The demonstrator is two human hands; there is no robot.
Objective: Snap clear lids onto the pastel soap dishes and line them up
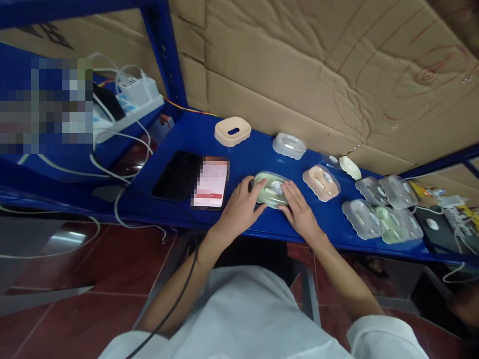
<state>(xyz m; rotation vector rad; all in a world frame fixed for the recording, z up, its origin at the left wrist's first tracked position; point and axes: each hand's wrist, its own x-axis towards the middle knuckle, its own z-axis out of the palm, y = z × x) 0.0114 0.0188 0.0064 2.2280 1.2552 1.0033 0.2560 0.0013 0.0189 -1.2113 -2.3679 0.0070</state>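
A green oval box (pixel 272 190) under a clear wavy-edged cover sits on the blue shelf right in front of me. A round pale sticker shows on its top. My left hand (pixel 243 202) grips its left end, thumb low at the near edge and fingers over the top. At the right end, my right hand (pixel 298 204) presses its fingers along the cover, with the thumb at the near side. A peach box with a clear cover (pixel 322 182) lies just beyond my right hand. Closest to my left hand is a phone (pixel 211 183) with a lit screen.
A black tablet-like slab (pixel 176 175) adjoins the phone. Toward the back are a peach oval shell (pixel 232 131) and a grey covered box (pixel 289 145). Several covered boxes (pixel 362 218) crowd the right. A power strip (pixel 127 117) with cables stands left; cardboard (pixel 269 65) walls the back.
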